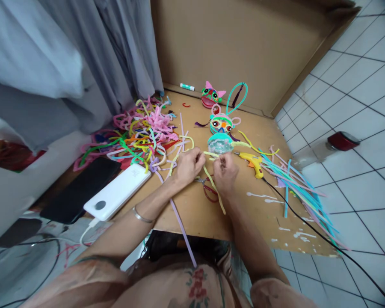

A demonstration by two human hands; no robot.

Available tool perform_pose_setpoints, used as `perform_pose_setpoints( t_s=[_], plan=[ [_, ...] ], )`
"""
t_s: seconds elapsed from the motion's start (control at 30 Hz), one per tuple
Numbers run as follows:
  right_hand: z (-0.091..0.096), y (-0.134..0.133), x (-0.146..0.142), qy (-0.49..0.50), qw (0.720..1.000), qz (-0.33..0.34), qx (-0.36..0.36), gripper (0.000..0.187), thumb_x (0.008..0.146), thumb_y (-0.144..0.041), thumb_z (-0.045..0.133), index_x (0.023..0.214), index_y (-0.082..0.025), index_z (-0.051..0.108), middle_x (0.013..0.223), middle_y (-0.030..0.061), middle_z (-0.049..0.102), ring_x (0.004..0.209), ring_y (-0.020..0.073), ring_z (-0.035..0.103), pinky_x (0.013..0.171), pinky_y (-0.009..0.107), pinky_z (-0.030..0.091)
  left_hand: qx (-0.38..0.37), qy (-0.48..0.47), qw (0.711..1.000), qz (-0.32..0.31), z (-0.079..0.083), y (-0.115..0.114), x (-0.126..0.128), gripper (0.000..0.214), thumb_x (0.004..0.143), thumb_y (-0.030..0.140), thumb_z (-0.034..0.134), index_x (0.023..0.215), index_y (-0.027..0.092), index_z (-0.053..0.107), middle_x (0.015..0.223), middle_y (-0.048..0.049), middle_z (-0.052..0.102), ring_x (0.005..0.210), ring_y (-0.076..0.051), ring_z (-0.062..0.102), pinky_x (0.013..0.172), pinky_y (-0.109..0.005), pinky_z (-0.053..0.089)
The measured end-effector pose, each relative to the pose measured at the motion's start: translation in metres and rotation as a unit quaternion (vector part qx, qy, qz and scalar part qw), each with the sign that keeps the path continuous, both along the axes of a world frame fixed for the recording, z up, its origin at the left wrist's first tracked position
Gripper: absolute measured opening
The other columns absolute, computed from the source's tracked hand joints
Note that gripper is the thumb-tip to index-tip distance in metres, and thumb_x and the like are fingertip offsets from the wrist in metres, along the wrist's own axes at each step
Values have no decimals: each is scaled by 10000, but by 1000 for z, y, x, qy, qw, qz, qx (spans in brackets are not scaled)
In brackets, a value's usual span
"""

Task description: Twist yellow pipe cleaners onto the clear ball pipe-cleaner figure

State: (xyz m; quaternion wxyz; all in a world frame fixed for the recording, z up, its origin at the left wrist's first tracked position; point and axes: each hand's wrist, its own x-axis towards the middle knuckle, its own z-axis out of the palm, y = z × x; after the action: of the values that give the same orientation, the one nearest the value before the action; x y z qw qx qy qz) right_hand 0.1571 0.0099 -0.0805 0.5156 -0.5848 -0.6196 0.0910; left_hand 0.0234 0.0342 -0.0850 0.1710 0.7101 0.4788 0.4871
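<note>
My left hand (188,166) and my right hand (225,172) are close together over a brown cardboard sheet (244,214). Both pinch a yellow pipe cleaner (211,179) that runs between them and trails down toward me. Just beyond my fingers lies a round teal-rimmed glittery disc (220,143). Red-handled scissors (208,190) lie under my right wrist. A lilac pipe cleaner (179,222) stretches from the pile toward my lap.
A tangled pile of coloured pipe cleaners (137,134) lies at the left, a straight bundle (295,184) at the right. A yellow glue gun (252,161), two finished animal faces (221,124) (211,96), a glue stick (187,87), a white power bank (117,192) and a black phone (80,188) surround them.
</note>
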Motion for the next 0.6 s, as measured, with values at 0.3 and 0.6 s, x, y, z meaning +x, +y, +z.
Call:
perform_pose_setpoints(
  t_s=[0.3,0.6],
  plan=[
    [-1,6,-8,393,910,103,-86,144,744,-311,580,708,-199,498,585,-43,624,464,73,512,471,187,401,-151,-249,955,-49,2,-5,10,217,815,334,536,671,173,518,457,63,471,392,-68,406,418,-187,311],
    [7,0,-14,382,913,110,-94,179,733,-319,615,728,-213,470,561,-72,606,422,66,504,430,178,397,-134,-313,939,-45,6,-7,12,201,829,342,555,735,166,536,481,57,503,393,-65,432,415,-177,339]
  ],
)
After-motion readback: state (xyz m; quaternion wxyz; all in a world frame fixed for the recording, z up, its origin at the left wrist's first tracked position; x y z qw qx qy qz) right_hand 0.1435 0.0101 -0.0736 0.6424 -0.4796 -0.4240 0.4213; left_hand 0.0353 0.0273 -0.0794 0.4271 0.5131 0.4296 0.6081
